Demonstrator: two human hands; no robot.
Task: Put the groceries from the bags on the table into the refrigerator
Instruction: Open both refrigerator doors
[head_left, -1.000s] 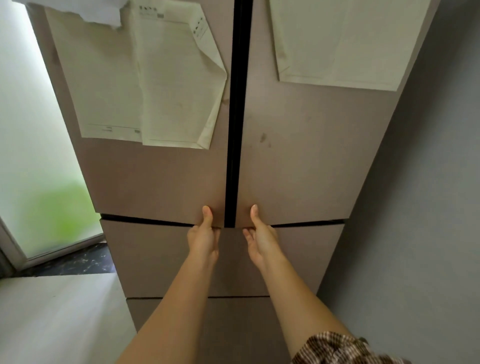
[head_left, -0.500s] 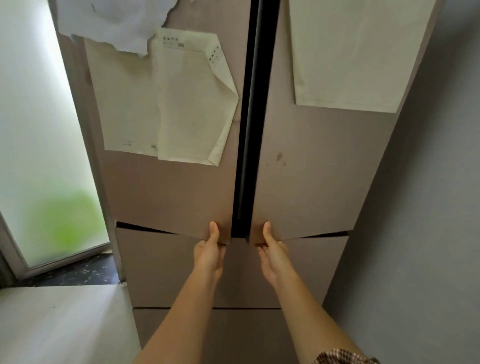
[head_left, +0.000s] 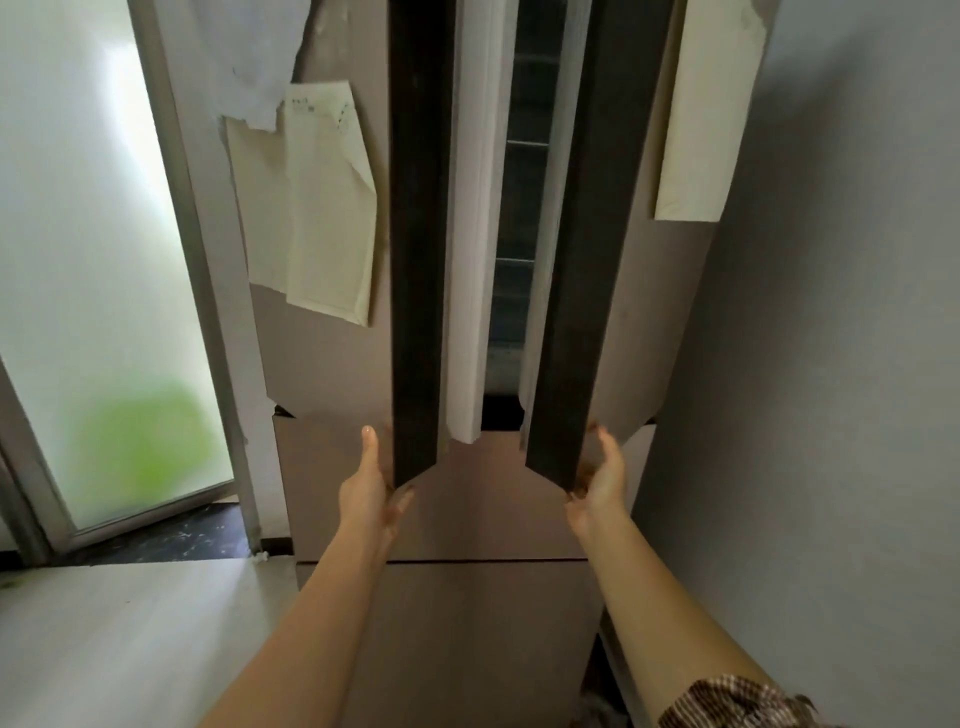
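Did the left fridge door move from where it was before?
Yes. The left fridge door has swung outward and leftward, off the drawer front below it; the left hand grips its bottom edge.

One camera sits on the person's head. It looks forward and a bit down, very near the refrigerator (head_left: 467, 519), which fills the middle of the frame.

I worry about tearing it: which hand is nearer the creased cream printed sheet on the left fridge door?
Left. The left hand grips the left beige fridge door, below the creased cream printed sheet; the right hand grips the right beige fridge door, across the gap.
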